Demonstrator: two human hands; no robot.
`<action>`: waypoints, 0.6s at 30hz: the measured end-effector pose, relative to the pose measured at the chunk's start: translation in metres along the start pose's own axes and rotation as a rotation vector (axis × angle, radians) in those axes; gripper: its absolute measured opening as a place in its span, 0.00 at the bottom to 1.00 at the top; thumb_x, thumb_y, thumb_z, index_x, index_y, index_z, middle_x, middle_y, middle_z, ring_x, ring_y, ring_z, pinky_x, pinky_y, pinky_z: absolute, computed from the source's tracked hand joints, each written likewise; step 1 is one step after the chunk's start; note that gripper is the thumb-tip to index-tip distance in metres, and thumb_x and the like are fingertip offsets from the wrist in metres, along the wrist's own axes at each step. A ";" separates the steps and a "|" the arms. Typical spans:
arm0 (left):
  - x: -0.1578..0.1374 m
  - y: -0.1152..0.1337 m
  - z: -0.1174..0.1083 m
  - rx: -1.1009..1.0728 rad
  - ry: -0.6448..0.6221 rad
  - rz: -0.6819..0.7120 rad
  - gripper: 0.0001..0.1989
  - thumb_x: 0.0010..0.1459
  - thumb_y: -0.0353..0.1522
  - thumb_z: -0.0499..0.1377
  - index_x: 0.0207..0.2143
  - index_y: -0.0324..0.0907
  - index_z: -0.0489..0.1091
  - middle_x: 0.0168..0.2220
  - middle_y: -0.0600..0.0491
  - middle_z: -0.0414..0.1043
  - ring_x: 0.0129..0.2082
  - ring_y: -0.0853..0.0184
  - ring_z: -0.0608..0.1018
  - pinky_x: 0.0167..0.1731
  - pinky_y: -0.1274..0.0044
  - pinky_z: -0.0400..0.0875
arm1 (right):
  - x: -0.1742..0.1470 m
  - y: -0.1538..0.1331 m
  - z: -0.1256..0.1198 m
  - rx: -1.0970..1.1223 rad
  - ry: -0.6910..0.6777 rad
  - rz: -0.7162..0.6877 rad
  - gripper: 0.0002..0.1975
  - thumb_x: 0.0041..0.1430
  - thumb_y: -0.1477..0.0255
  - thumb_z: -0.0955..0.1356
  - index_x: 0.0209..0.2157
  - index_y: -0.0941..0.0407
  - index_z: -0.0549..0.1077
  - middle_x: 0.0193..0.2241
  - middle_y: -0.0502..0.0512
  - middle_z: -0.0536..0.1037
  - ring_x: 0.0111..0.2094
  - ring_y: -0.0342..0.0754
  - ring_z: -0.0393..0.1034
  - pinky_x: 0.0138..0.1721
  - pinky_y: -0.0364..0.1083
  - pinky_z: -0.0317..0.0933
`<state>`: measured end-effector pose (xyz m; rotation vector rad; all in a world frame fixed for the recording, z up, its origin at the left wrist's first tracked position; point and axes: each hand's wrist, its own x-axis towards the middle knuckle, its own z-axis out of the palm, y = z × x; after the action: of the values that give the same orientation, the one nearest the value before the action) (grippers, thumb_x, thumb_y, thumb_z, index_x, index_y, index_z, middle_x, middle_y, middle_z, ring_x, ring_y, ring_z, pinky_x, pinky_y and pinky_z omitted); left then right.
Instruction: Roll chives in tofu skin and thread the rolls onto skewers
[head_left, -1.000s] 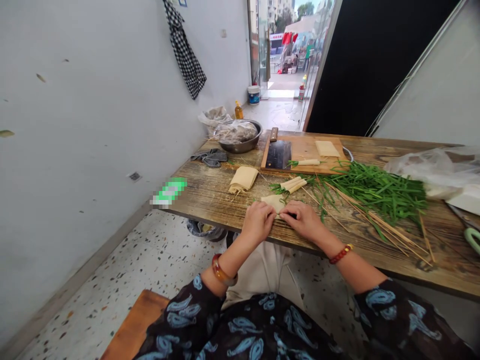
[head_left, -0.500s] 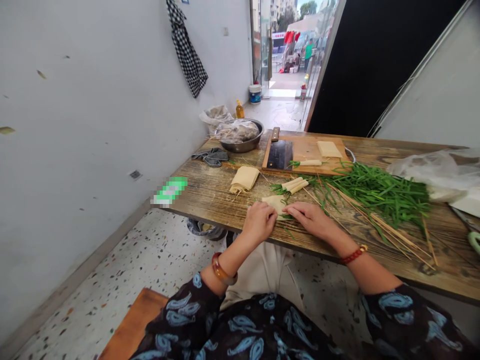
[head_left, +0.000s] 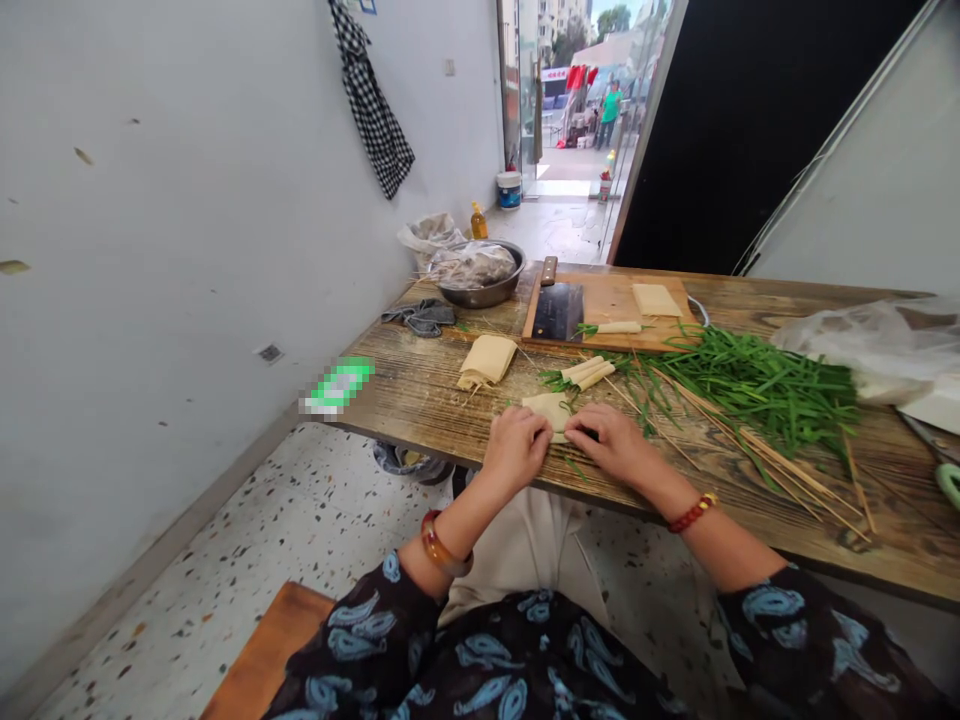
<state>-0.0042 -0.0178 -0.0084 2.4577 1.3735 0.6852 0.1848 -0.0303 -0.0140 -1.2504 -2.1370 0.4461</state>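
Observation:
A pale yellow tofu-skin sheet [head_left: 549,405] lies at the table's front edge, its near edge folded up, with green chive tips sticking out at its right. My left hand [head_left: 517,442] is closed, pinching the near left corner. Opposite it, my right hand [head_left: 609,440] pinches the right end, fingertips curled. What lies inside the fold is mostly hidden by my fingers. Just behind, several finished rolls [head_left: 589,372] with green ends sit side by side. A stack of tofu-skin sheets [head_left: 487,360] is to the left of them.
Loose green chives [head_left: 780,390] and thin bamboo skewers [head_left: 765,455] spread over the right side. Behind stands a cutting board [head_left: 611,290] with a cleaver [head_left: 559,308], another roll and sheets. A metal basin [head_left: 484,292] holds a plastic bag. Scissors [head_left: 946,482] lie far right.
My right hand has shifted left, closer to my left hand, and its fingers have curled in on the sheet's right end. My left hand stays about where it was.

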 end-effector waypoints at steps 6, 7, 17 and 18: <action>-0.006 0.003 0.001 -0.014 0.029 0.001 0.06 0.60 0.30 0.54 0.36 0.45 0.70 0.33 0.54 0.71 0.38 0.64 0.69 0.36 0.73 0.59 | 0.011 0.002 0.003 -0.065 -0.080 0.106 0.09 0.59 0.72 0.64 0.27 0.56 0.73 0.27 0.52 0.73 0.31 0.46 0.66 0.34 0.44 0.55; -0.006 0.003 0.001 0.010 0.015 0.022 0.07 0.61 0.30 0.52 0.35 0.45 0.71 0.34 0.54 0.71 0.38 0.64 0.68 0.36 0.73 0.59 | 0.012 0.002 0.002 -0.071 -0.091 0.111 0.09 0.59 0.72 0.64 0.27 0.57 0.73 0.26 0.52 0.73 0.31 0.46 0.66 0.34 0.44 0.55; -0.006 0.000 -0.004 0.113 -0.065 0.111 0.08 0.61 0.35 0.55 0.34 0.44 0.73 0.36 0.51 0.71 0.39 0.63 0.69 0.37 0.72 0.59 | 0.017 0.001 -0.003 -0.076 -0.108 0.190 0.08 0.58 0.71 0.66 0.27 0.56 0.75 0.27 0.53 0.76 0.30 0.46 0.68 0.32 0.43 0.56; -0.005 0.000 -0.005 0.106 -0.066 0.103 0.09 0.61 0.35 0.54 0.34 0.44 0.73 0.36 0.52 0.71 0.39 0.64 0.69 0.37 0.72 0.59 | 0.017 0.002 -0.006 -0.063 -0.078 0.180 0.09 0.58 0.71 0.65 0.28 0.56 0.76 0.27 0.53 0.76 0.31 0.46 0.69 0.33 0.44 0.58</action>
<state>-0.0086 -0.0221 -0.0057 2.6249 1.2976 0.5602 0.1841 -0.0149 -0.0051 -1.4909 -2.1258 0.5151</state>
